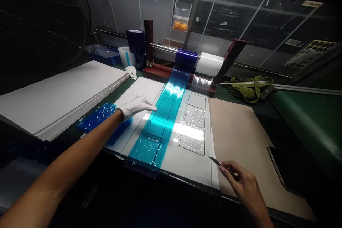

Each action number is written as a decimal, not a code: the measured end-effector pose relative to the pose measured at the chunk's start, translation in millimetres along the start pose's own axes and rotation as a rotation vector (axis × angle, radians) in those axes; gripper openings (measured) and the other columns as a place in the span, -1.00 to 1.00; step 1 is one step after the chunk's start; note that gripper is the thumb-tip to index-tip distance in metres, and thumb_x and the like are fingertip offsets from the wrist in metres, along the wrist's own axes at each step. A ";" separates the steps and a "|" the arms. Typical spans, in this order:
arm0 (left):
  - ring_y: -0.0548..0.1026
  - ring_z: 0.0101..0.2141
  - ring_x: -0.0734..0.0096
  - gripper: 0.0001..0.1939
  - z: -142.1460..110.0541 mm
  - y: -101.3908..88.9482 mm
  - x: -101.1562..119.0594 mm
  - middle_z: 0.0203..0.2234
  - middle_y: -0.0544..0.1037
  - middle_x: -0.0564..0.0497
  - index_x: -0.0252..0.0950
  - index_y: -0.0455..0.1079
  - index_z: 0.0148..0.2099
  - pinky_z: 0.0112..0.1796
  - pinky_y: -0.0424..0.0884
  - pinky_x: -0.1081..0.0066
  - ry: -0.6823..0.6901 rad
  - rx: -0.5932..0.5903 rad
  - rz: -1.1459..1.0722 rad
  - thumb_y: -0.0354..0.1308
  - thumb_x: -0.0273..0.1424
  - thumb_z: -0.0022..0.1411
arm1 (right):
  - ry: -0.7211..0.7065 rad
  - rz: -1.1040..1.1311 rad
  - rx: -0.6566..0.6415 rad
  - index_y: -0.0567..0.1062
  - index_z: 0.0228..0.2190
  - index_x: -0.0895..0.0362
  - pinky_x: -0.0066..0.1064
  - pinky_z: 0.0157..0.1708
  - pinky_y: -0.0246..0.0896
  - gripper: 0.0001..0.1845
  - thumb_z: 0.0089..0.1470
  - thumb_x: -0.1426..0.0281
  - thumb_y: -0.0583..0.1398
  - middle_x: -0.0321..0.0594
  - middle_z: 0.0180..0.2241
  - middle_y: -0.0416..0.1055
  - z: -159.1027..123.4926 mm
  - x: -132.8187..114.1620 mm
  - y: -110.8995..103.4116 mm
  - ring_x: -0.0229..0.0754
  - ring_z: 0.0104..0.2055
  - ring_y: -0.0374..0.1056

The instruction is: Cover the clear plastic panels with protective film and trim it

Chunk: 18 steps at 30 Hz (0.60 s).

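Note:
My left hand, in a white glove, is by the left edge of a strip of translucent blue film. Its fingers are pressed together, the tips touching or just over that edge; whatever is between them is too small to make out. The strip runs down from a dark blue roll over a white sheet with outlined rounded rectangles. At the lower right, my bare right hand grips a craft knife, its pointed blade aimed left. Clear film pieces lie over outlines right of the strip.
A white roll shares the rod of the wooden stand. Stacked white sheets are at left, near crumpled blue film. Brown board, a phone and a green patterned pouch lie at right.

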<state>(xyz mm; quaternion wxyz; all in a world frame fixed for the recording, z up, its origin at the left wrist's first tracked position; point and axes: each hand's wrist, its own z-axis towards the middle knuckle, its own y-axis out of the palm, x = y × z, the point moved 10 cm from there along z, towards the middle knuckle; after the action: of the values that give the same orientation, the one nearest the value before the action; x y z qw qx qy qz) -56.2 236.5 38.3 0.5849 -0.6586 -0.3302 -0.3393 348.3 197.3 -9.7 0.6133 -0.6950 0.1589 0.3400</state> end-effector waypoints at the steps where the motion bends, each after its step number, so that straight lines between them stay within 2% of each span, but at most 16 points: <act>1: 0.43 -0.23 0.32 -0.71 1.3 2.9 -5.0 -0.36 0.53 -0.06 -0.36 0.50 -0.34 -0.08 0.34 0.20 -0.012 -0.013 -0.021 0.22 -0.20 0.13 | 0.003 -0.003 -0.002 0.55 -0.35 0.01 -0.39 -0.41 0.37 -0.63 0.06 0.01 0.16 -0.20 -0.30 0.55 -2.6 2.2 0.2 -0.07 -0.25 0.47; 8: 0.49 -0.21 0.35 -0.76 15.8 21.5 -31.2 -0.30 0.54 -0.05 -0.39 0.45 -0.26 -0.08 0.39 0.20 -0.096 -0.117 -0.048 0.20 -0.28 0.19 | -0.026 -0.015 -0.010 0.57 -0.37 0.00 -0.43 -0.51 0.40 -0.63 0.05 0.00 0.16 -0.17 -0.32 0.56 -12.3 6.7 -0.1 -0.04 -0.30 0.50; 11: 0.48 -0.16 0.32 -0.69 18.5 15.9 -37.1 -0.19 0.52 -0.08 -0.37 0.44 -0.12 -0.05 0.37 0.17 -0.156 -0.106 0.030 0.19 -0.24 0.20 | -0.051 -0.026 -0.023 0.58 -0.34 0.00 -0.44 -0.51 0.40 -0.63 0.06 0.01 0.16 -0.16 -0.30 0.57 -11.7 12.9 0.6 -0.04 -0.28 0.50; 13: 0.40 -0.03 0.19 -0.51 17.0 0.9 -35.7 -0.03 0.44 -0.13 -0.30 0.36 0.07 0.00 0.30 0.07 -0.198 0.002 0.137 0.21 -0.15 0.16 | -0.042 -0.054 0.001 0.56 -0.30 -0.02 -0.45 -0.51 0.39 -0.64 0.09 0.02 0.14 -0.19 -0.26 0.56 -7.4 17.5 -1.3 -0.05 -0.25 0.50; 15: 0.25 0.09 -0.01 -0.36 10.5 -14.6 -25.6 0.05 0.33 -0.17 -0.22 0.29 0.17 0.06 0.16 -0.08 -0.223 0.177 0.278 0.21 -0.04 0.11 | -0.037 -0.119 0.055 0.54 -0.27 -0.03 -0.42 -0.45 0.37 -0.67 0.13 0.06 0.11 -0.24 -0.24 0.56 2.3 15.8 -5.1 -0.07 -0.22 0.49; 17: 0.15 0.12 -0.09 -0.43 0.4 -13.8 -5.0 0.02 0.30 -0.16 -0.14 0.33 0.14 0.06 0.07 -0.11 -0.197 0.326 0.410 0.15 -0.01 0.14 | -0.060 -0.221 0.101 0.52 -0.25 -0.02 -0.37 -0.37 0.34 -0.72 0.18 0.13 0.09 -0.26 -0.24 0.55 19.4 3.7 -6.2 -0.08 -0.22 0.48; 18: 0.15 0.10 -0.06 -0.52 -4.2 -4.3 7.7 0.00 0.30 -0.14 -0.11 0.38 0.10 0.05 0.08 -0.06 -0.158 0.368 0.463 0.10 -0.04 0.19 | -0.082 -0.278 0.112 0.51 -0.26 -0.01 -0.36 -0.34 0.30 -0.74 0.20 0.17 0.08 -0.26 -0.24 0.55 31.1 -6.0 -4.3 -0.09 -0.22 0.48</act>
<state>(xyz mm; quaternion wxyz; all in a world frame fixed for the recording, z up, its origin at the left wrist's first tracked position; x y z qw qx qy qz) -55.9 233.0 47.4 0.7287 -0.6236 -0.2718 -0.0792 338.0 226.8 -3.0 0.6983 -0.6605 0.0547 0.2705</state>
